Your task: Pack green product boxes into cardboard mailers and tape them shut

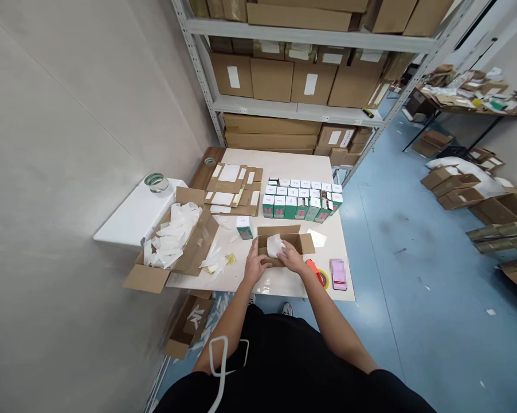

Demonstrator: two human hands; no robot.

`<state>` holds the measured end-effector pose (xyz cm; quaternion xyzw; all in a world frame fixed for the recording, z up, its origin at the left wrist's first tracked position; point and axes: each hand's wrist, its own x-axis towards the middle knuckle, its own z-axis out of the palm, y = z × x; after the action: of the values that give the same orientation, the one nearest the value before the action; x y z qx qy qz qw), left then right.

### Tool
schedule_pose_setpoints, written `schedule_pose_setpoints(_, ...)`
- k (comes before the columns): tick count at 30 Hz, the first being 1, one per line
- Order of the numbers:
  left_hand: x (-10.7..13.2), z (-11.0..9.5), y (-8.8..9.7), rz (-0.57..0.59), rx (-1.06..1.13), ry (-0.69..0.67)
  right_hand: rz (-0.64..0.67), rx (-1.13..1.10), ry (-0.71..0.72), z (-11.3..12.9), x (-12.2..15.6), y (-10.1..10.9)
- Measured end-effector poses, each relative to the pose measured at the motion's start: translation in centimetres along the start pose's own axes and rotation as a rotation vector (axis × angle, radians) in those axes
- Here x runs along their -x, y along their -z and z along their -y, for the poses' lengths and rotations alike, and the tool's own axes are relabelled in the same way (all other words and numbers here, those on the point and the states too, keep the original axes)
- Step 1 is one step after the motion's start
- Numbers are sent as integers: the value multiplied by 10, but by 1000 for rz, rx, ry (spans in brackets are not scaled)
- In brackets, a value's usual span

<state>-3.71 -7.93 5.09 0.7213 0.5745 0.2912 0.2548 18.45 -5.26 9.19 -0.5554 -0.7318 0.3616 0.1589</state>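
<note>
Open carton point(286, 230) on worktop point(279, 156), just below frame centre, white paper point(275, 245) inside. Hands apart: left hand point(255, 264) at carton's left edge, right hand point(292, 257) touching the paper; can't tell if either grips. Single green-white box point(244, 228) sits just upper left.
</note>
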Motion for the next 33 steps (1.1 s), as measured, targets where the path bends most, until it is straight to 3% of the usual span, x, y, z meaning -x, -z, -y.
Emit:
schedule_pose_setpoints(5, -14, 24, 5, 50, 45, -6, -60, 153, -240, 9, -18, -4)
schedule_pose_setpoints(10, -30, 47, -4, 109, 101, -33, -206, 331, -488, 28, -37, -12)
schedule_pose_setpoints(14, -36, 63, -14, 162, 148, 5, -260, 354, -435, 36, -39, -25)
schedule_pose_setpoints(19, -38, 81, -18, 276, 166, 92, -352, 111, -346, 27, -37, -42)
schedule_pose_setpoints(23, -41, 89, -14, 328, 165, 96, -446, -45, -358, 28, -42, -53)
schedule_pose_setpoints(27, -48, 89, 1, 268, 180, 81, -413, -199, -309, 46, -60, -61)
schedule_pose_setpoints(33, -73, 96, 46, -35, 181, 161, -258, -450, -232, 77, -114, -74)
